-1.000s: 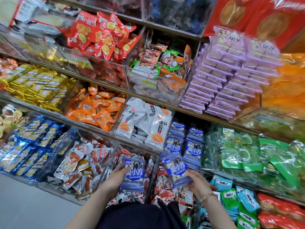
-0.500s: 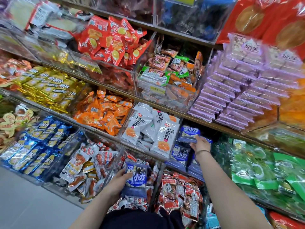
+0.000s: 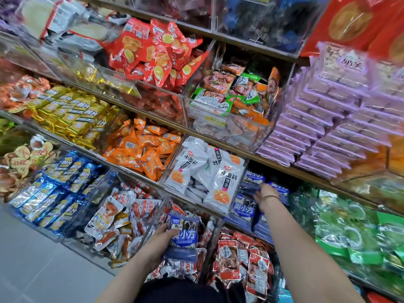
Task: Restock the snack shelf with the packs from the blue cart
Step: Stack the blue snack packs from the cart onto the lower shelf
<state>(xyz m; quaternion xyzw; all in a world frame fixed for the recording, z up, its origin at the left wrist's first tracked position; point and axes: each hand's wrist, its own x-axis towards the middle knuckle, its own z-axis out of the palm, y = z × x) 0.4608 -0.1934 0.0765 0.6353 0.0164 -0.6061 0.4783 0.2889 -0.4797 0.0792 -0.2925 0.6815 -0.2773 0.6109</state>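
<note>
Nearest me, my left hand (image 3: 160, 238) is curled around the side of one glossy blue-and-white plastic snack pack (image 3: 183, 236), thumb on its front, holding it upright above the clear bin of red-and-white pouches (image 3: 115, 217). Further out, my right hand (image 3: 263, 192), a thin band at its wrist, reaches into the dark shelf compartment (image 3: 270, 178) under the white pouches (image 3: 209, 171); its fingers (image 3: 256, 194) are loosely bent and rest on the stacked blue packs (image 3: 246, 206) there, and I cannot tell whether they pinch one or only press it down. I judge I am mid-restock: one pack is being seated and one is waiting. The next move calls for freeing my right hand, passing it the waiting pack and sliding that flat onto the same stack, label forward. I count one pack in hand and two stacks showing in the compartment, with roughly five packs visible; those behind are in shadow. The blue cart is not in view.
</note>
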